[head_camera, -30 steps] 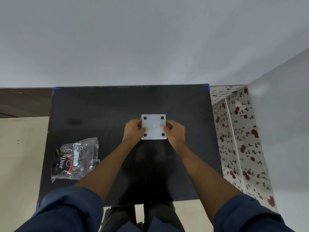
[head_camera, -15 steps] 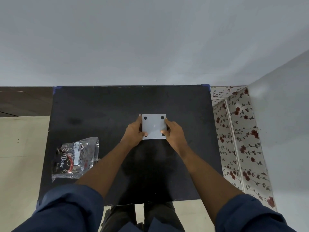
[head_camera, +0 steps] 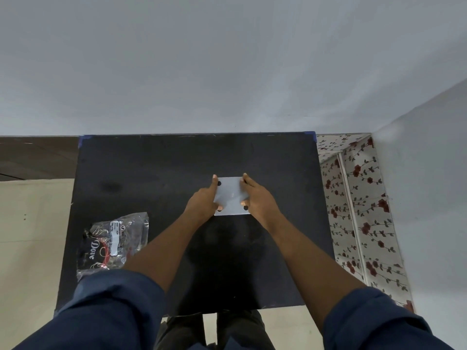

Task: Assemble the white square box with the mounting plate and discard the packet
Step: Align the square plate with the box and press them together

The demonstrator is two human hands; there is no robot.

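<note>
Both hands are clamped on the white square box [head_camera: 231, 195] mid-table, toward the far side: left hand [head_camera: 202, 204] gripping its left edge, right hand [head_camera: 260, 200] its right. Packet [head_camera: 113, 242] sits at the near-left of the black table [head_camera: 151, 173], well apart.

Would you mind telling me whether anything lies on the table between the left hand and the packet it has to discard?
Nothing visible does. The packet lies alone at the table's left edge; bare black surface separates it from the left hand, which grips the white box.
</note>
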